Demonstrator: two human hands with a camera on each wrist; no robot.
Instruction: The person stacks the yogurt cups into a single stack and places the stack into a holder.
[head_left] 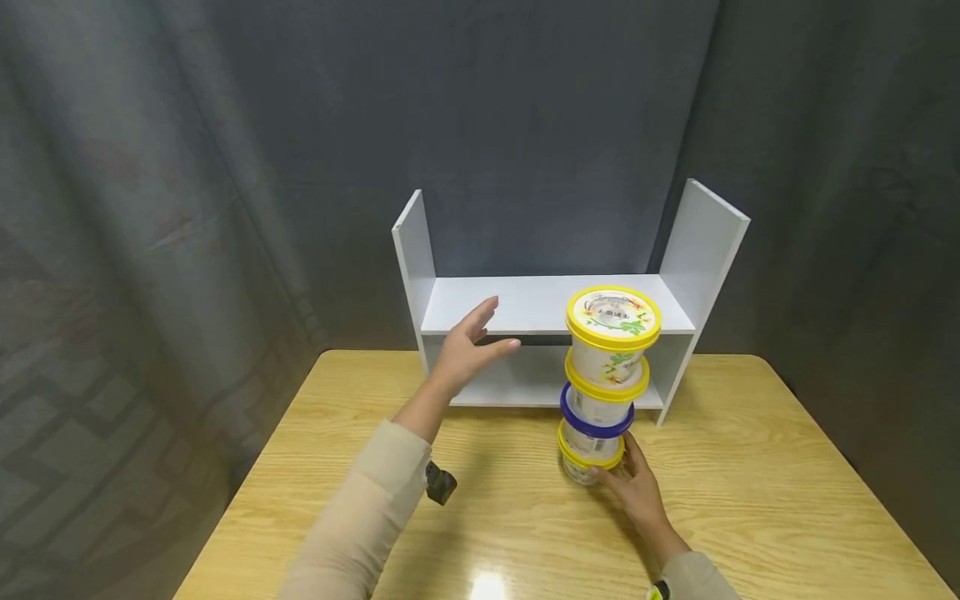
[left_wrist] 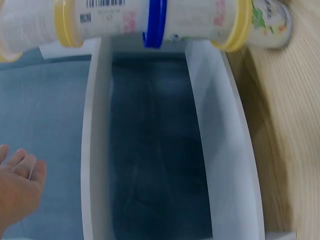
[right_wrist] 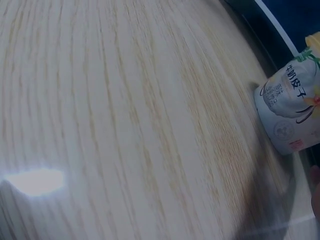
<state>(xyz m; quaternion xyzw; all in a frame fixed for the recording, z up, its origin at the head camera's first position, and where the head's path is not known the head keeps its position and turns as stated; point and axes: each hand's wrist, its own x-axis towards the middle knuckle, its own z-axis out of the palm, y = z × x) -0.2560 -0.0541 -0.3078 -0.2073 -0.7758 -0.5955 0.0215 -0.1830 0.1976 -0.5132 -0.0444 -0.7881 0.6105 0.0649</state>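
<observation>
Several paper tubs with lids stand in one slightly leaning stack on the table, in front of the shelf's right half. The top tub [head_left: 613,321] has a yellow lid printed with leaves, and another yellow-lidded tub [head_left: 600,379] sits under it. Below comes a tub with a dark blue lid [head_left: 596,421]. My right hand [head_left: 637,492] holds the bottom tub [head_left: 581,472], also yellow-lidded, thumb in front and fingers at its right side. To the left of the stack, my left hand [head_left: 467,350] is raised with fingers extended and thumb apart, touching nothing.
A white two-level shelf [head_left: 495,304] with tall side panels stands at the back of the wooden table [head_left: 765,483]. Dark grey curtains [head_left: 555,125] hang behind and at both sides. A small black object [head_left: 440,483] shows beside the left sleeve.
</observation>
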